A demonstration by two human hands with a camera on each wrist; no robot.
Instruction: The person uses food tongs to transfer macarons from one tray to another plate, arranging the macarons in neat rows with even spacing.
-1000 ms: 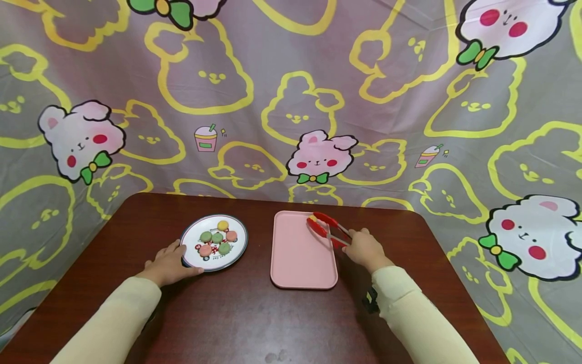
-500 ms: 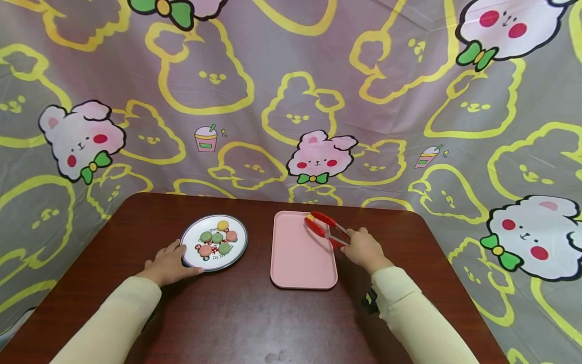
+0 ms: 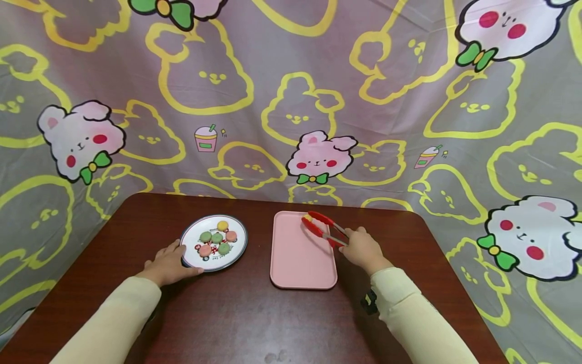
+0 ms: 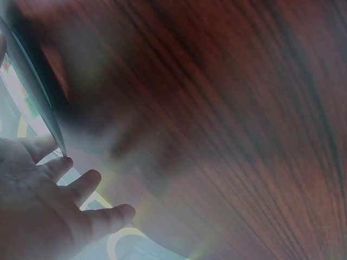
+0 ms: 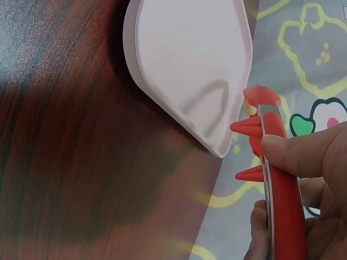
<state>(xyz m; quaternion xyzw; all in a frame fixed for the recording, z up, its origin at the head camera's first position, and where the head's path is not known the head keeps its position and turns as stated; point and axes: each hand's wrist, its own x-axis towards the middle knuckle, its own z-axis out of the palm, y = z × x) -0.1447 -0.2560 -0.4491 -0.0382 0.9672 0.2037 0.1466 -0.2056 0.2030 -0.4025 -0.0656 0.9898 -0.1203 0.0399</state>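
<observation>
My right hand (image 3: 362,248) grips red-tipped metal tongs (image 3: 321,228), thumb along one red-covered arm in the right wrist view. Pinched between the tong tips is a small yellow macaron (image 3: 308,218), partly hidden by them, over the far part of a pink tray (image 3: 302,263). On the left, my left hand (image 3: 166,264) touches the near-left rim of a white plate (image 3: 191,246) with a dark rim, fingers spread and fairly straight in the left wrist view. Several macarons lie on the plate, among them a green macaron (image 3: 224,248), a pink macaron (image 3: 205,250) and a yellow macaron (image 3: 223,226).
Plate and tray stand apart on a dark brown wooden table (image 3: 227,318). A patterned cloth (image 3: 254,101) hangs behind the table's far edge and along both sides.
The tongs and the yellow macaron in them have shifted slightly left over the far part of the tray. My left hand and the plate have stayed in place.
</observation>
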